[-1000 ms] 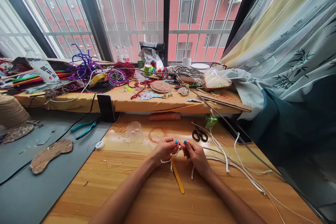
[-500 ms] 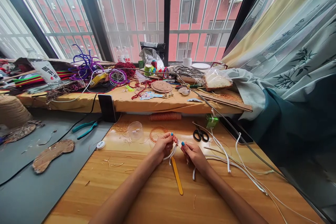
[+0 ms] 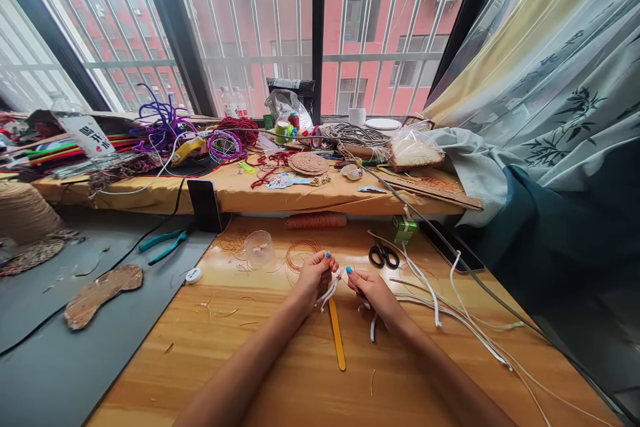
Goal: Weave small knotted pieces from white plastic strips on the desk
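Note:
My left hand [image 3: 312, 278] and my right hand [image 3: 371, 291] meet over the wooden table [image 3: 280, 373], both with fingers pinched on a thin white strip [image 3: 330, 291] that runs between them. Blue nail polish shows on both thumbs. A loose end of white strip [image 3: 373, 327] hangs below my right hand. A yellow flat stick [image 3: 337, 343] lies on the table just under the hands, pointing toward me. More white strips [image 3: 450, 317] trail off to the right.
Black scissors [image 3: 384, 256], a coil of copper wire [image 3: 300, 255] and a clear plastic cup [image 3: 259, 248] lie beyond the hands. Teal pliers [image 3: 163, 244] and a cardboard cutout [image 3: 103, 285] rest on the grey mat at left. A cluttered raised shelf [image 3: 240, 197] stands behind; curtains hang at right.
Both hands have shifted slightly farther from me on the table while keeping hold of the white strip. The view has tilted a little.

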The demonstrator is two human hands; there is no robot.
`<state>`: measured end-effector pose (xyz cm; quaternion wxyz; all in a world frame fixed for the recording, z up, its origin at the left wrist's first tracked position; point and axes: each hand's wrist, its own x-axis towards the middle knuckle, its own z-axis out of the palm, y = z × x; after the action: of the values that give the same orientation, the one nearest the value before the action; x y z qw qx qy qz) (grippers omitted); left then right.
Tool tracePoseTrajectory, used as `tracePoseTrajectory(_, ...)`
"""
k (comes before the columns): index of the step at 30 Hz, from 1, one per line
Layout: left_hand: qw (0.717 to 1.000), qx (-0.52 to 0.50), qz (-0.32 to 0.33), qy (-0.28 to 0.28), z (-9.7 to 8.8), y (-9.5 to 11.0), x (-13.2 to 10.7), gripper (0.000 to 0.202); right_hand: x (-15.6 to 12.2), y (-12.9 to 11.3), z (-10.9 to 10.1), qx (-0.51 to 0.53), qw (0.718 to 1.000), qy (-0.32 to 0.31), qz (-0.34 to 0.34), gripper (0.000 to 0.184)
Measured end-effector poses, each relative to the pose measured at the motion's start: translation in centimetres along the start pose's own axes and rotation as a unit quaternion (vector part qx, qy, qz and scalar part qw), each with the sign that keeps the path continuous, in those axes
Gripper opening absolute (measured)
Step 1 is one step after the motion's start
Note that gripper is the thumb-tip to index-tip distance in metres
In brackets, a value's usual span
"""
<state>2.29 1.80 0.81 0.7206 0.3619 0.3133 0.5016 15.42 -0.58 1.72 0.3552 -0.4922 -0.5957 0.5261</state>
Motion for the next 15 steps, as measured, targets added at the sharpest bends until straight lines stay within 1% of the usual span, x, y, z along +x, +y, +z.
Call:
tracePoseTrajectory(5,1.0,-0.007,0.014,0.024,0.27,-0.27,-0.06,0.04,0.13,0.13,-0.16,0.009,1.0,0.007,0.027,0.043)
tracePoseTrajectory(9,1.0,-0.018,0.01,0.016,0.13,-0.1,-0.03,0.039,-0.03,0.23,0.05,0.021,0.999,0.013,0.02,0.044)
tracePoseTrajectory(12,1.0,-0.026,0.01,-0.005,-0.1,0.21,0.05,0.036,-0.27,0.47,0.29,0.047,0.998,0.042,0.002,0.042)
tracePoseTrajectory(15,0.999,-0.033,0.016,-0.007,-0.26,0.47,0.14,0.032,-0.58,0.46,0.43,0.057,0.995,0.082,-0.019,0.039)
